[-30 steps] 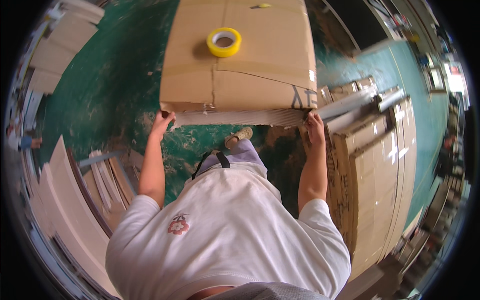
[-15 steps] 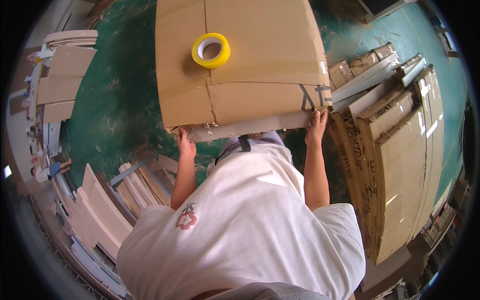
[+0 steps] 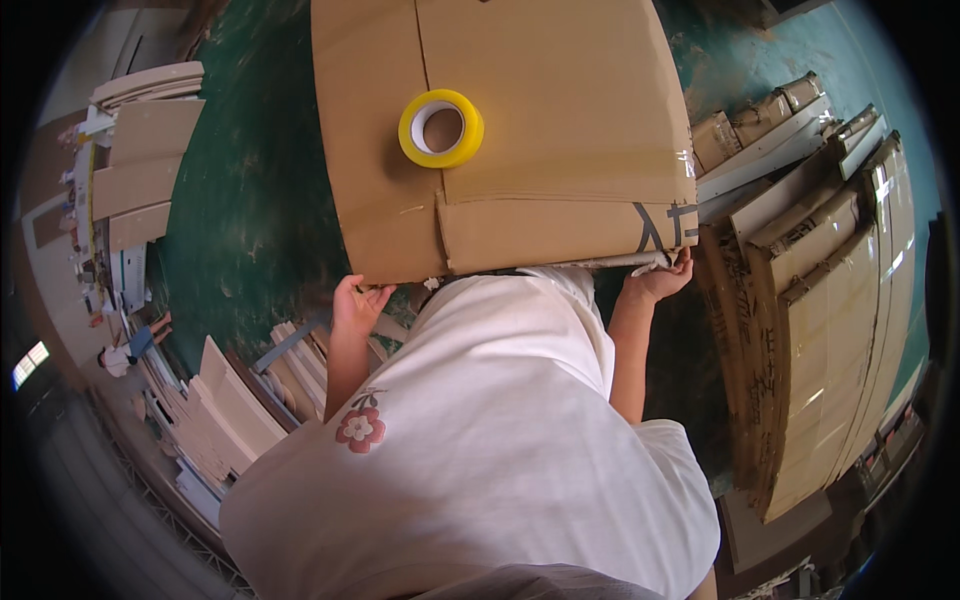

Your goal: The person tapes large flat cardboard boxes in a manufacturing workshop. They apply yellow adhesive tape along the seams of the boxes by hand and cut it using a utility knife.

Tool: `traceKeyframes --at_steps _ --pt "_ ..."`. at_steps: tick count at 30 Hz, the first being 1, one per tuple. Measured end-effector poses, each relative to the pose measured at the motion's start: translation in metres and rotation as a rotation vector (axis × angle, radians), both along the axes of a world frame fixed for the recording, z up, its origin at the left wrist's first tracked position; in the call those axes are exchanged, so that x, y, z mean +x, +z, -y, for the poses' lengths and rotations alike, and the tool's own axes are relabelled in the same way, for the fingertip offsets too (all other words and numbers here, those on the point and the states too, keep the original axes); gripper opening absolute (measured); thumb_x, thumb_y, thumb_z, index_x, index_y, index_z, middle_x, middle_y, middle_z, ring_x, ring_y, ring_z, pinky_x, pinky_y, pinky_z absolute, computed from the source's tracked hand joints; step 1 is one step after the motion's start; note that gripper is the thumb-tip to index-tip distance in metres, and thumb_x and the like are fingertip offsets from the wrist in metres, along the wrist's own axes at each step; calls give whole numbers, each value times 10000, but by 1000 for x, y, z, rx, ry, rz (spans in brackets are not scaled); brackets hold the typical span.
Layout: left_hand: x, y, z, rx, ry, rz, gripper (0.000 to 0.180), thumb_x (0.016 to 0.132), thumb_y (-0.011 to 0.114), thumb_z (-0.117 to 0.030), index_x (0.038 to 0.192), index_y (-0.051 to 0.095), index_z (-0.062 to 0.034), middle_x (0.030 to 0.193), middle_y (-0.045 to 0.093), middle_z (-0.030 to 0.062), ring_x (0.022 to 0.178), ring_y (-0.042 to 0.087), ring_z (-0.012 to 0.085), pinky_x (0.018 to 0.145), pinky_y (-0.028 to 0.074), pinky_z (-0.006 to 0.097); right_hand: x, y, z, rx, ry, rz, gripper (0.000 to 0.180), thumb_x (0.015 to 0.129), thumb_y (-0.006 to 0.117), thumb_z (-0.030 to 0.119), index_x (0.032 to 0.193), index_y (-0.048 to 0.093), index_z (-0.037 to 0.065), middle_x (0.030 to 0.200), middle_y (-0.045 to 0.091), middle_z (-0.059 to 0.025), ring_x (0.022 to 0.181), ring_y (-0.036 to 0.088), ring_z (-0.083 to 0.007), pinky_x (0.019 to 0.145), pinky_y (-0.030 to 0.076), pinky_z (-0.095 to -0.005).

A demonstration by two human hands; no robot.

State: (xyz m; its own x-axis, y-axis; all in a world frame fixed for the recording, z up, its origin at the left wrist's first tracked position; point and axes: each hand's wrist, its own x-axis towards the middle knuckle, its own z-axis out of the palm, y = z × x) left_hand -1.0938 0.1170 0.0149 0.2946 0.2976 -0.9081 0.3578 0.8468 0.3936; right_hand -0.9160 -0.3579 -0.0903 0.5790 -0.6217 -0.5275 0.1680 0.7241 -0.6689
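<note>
A large cardboard box with taped seams lies in front of me, its near edge close against my waist. On its top rests a roll of tape, yellow outside with a white core. My left hand is at the near left corner, fingers bent against the cardboard edge. At the near right corner my right hand grips the edge, with its fingertips partly hidden. Between the hands, a strip of pale, ragged material shows under the edge towards the right.
To the right lean several long cardboard-wrapped packages. Pale boards stand at the lower left, and more panels are stacked farther left. Another person is at the far left. The floor is green and scuffed.
The near side of the box now sits closer to my body, and its ribbed near strip has mostly gone from view. The hands have stayed at the two near corners.
</note>
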Motion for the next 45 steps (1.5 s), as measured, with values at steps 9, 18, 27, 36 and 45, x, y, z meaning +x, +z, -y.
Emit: traceKeyframes --at_steps 9,18,27,36,45 --pt "152 62 75 1318 -1495 496 494 889 710 -217 1369 609 -160 1036 699 130 963 670 307 869 519 448 22 -43 30 229 226 560 467 1045 343 466 653 443 233 641 551 62 665 592 -120 682 480 -348" --pt "154 -20 171 1705 -2134 1040 644 892 712 -389 1491 489 -310 1642 297 84 1513 268 352 1195 242 610 -4 -11 0 243 104 169 674 1027 284 607 1339 592 95 1331 628 -93 1213 579 -311 1060 446 -461" --pt "137 -19 165 1706 -2075 1101 616 888 699 -437 1461 524 -292 1610 368 25 1511 280 293 1198 239 607 31 21 -23 325 -14 24 556 1007 325 525 1318 591 148 1357 611 -57 1224 592 -288 1023 489 -473" --pt "168 4 145 1595 -1828 1239 580 821 741 -140 1379 587 -173 1465 526 77 1389 462 269 1119 397 469 62 36 17 -154 2 -197 507 1040 464 374 1258 557 -74 1157 649 -165 1070 659 -284 934 556 -400" --pt "233 19 78 1799 -1627 743 393 711 832 -196 1015 646 -31 970 633 131 987 601 363 969 447 492 88 81 -16 -1005 316 -56 265 979 637 188 1161 656 -4 1076 651 -110 958 612 -200 884 491 -329"
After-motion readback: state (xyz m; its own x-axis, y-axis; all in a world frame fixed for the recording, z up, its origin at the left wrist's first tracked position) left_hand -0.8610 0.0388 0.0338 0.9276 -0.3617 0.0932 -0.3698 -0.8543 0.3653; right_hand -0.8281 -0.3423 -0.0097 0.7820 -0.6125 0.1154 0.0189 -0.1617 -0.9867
